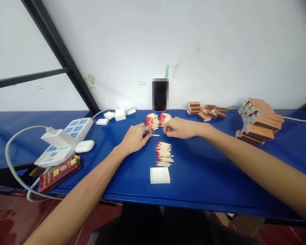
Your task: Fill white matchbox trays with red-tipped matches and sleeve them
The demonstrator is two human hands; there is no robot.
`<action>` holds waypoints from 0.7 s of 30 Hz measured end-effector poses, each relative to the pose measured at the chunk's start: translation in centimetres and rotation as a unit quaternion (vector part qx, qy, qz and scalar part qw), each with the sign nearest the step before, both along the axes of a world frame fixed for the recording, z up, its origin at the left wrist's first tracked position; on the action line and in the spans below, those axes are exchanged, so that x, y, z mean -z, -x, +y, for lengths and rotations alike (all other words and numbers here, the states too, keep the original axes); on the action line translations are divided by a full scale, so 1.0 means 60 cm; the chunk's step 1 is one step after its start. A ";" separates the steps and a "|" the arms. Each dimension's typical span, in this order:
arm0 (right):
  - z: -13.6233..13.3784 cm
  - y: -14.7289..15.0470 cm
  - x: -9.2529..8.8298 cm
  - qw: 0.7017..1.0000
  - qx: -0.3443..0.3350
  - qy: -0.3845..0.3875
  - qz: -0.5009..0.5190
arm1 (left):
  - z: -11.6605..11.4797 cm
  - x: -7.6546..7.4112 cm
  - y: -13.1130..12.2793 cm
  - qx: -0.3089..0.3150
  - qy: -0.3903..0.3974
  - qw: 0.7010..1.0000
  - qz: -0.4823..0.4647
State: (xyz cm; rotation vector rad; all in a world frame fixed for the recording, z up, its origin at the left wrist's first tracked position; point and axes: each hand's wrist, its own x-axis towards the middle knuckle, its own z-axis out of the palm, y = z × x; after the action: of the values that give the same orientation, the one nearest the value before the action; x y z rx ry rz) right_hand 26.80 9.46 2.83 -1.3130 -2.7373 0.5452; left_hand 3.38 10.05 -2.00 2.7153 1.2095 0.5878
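Observation:
My left hand point(136, 139) has thumb and fingertips pinched together at the left of the table's middle. A single match point(156, 135) sticks out to the right from these fingertips, its head hidden. My right hand point(177, 128) is curled closed beside the right heap of matches point(164, 119); whether anything is in its fingers is hidden. A left heap of red-tipped matches point(152, 121) lies just beyond my left fingers. Nearer to me, a column of matches point(164, 153) lies with most heads to the left. Below it sits a white matchbox tray point(160, 175).
A phone point(160, 95) leans on the wall behind the heaps. White trays point(120, 114) lie back left. Orange matchboxes point(205, 111) and a larger stack of matchboxes point(262, 119) stand right. A power strip point(76, 127), white case point(84, 146) and red box point(60, 173) occupy the left.

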 end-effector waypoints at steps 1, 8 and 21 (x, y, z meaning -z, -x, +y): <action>0.001 -0.002 -0.002 1.000 0.000 0.001 -0.005 | -0.004 0.001 -0.009 0.006 0.003 1.000 -0.005; 0.012 0.000 0.015 0.999 -0.015 0.002 0.030 | -0.012 0.004 -0.028 -0.009 -0.005 0.999 -0.039; 0.006 0.015 0.029 0.995 -0.053 0.029 0.082 | 0.016 0.015 0.009 -0.128 -0.055 0.990 -0.006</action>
State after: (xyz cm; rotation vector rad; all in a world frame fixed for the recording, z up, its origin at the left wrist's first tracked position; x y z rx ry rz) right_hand 25.92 9.80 1.09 -1.0847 -2.6857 0.7130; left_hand 2.86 11.03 -2.92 2.6572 1.5813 0.7163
